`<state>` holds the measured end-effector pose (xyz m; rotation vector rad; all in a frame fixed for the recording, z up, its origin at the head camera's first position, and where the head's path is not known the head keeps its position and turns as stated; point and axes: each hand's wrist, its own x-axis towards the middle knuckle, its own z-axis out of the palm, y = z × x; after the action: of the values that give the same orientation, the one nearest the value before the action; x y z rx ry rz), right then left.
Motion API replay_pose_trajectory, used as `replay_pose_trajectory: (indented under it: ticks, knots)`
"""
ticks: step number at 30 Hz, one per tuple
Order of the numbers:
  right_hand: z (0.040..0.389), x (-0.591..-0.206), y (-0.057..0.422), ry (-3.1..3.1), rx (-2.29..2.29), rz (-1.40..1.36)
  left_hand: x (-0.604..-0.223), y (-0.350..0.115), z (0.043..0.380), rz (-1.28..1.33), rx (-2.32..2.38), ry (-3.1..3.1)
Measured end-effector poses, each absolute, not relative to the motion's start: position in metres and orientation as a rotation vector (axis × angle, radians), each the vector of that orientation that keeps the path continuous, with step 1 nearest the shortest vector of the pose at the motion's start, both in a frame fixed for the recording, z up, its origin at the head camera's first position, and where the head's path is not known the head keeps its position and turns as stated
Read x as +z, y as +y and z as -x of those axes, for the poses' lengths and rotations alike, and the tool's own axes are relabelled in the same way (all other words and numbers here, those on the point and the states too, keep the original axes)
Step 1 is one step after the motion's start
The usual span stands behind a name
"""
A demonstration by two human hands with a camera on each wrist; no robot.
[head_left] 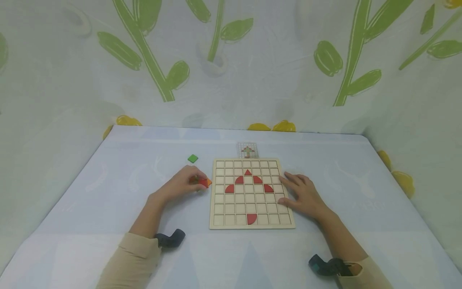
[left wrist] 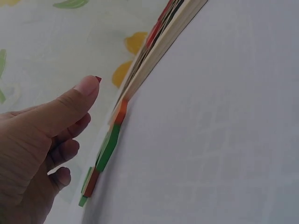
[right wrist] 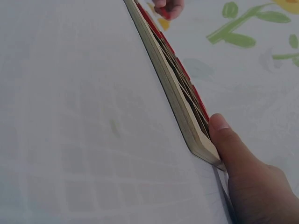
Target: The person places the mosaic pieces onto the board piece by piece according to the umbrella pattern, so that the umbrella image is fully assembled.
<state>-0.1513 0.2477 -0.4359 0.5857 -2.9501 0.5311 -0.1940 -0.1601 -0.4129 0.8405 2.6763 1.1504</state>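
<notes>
My left hand (head_left: 183, 181) is at the left side of a wooden grid board (head_left: 252, 226), pinching a small red piece (head_left: 203, 183) between thumb and fingers. In the left wrist view only a corner of that red piece (left wrist: 98, 79) shows past the thumb. Below the hand lie an orange piece (head_left: 209, 182), a green piece (left wrist: 108, 147) and a brownish piece (left wrist: 91, 183), partly hidden in the head view. Several red quarter-round pieces and a red triangle (head_left: 247, 172) sit in the board's squares. With fingers spread, my right hand (head_left: 303, 194) rests on the board's right edge.
A green square tile (head_left: 193, 158) lies on the table, left of the board's far corner. A small card (head_left: 247, 151) printed with a gridded pattern touches the board's far edge. Behind the table (head_left: 325, 148) hangs a cloth with green leaves.
</notes>
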Motion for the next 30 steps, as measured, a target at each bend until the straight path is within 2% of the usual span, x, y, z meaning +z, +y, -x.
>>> replay_pose_trajectory:
  ticks: [4, 15, 30]
  knots:
    - [0.151, -0.436, 0.247, -2.941, 0.531, -0.594, -0.410, -0.151, 0.192, -0.955, 1.090, 2.719]
    - [0.150, -0.435, 0.247, -2.948, 0.526, -0.600, -0.408, -0.121, 0.182, -1.007, 0.988, 2.671]
    - [0.150, -0.434, 0.247, -2.945, 0.530, -0.598, -0.409, -0.087, 0.165, -1.262, 0.884, 2.596]
